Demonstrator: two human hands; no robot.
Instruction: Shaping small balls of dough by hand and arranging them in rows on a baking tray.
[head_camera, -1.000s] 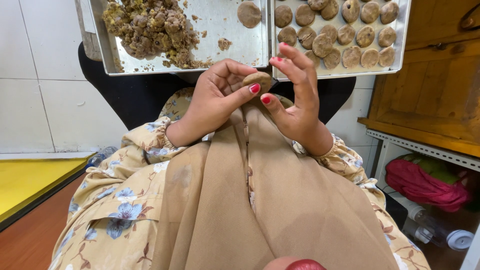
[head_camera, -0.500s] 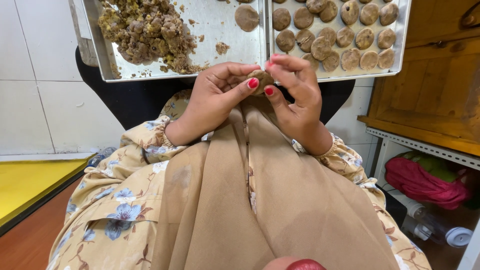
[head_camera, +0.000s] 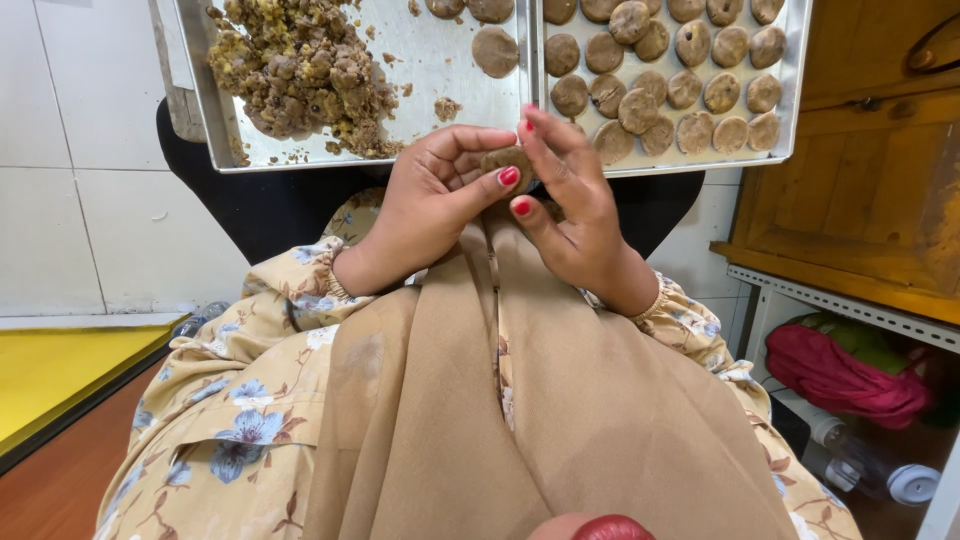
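Note:
Both my hands meet over my lap around one small brown dough piece (head_camera: 508, 160). My left hand (head_camera: 430, 195) pinches it with thumb and fingers, and my right hand (head_camera: 570, 200) presses it from the other side. Just beyond them lie two metal trays. The left tray (head_camera: 430, 70) carries a heap of crumbly brown dough (head_camera: 300, 75) and a few flattened discs (head_camera: 495, 50). The right tray (head_camera: 790, 90) is filled with several rows of shaped brown discs (head_camera: 680, 70).
A black seat or stool (head_camera: 250, 205) sits under the trays. A wooden cabinet (head_camera: 880, 170) stands at the right, with a shelf below holding red and green cloth (head_camera: 850, 365) and plastic bottles (head_camera: 905, 480). White tiled wall and a yellow floor strip (head_camera: 60, 370) lie left.
My fingers have closed tighter around the dough piece and shifted slightly as they shape it; the view has tilted down a little, so the trays sit lower in view.

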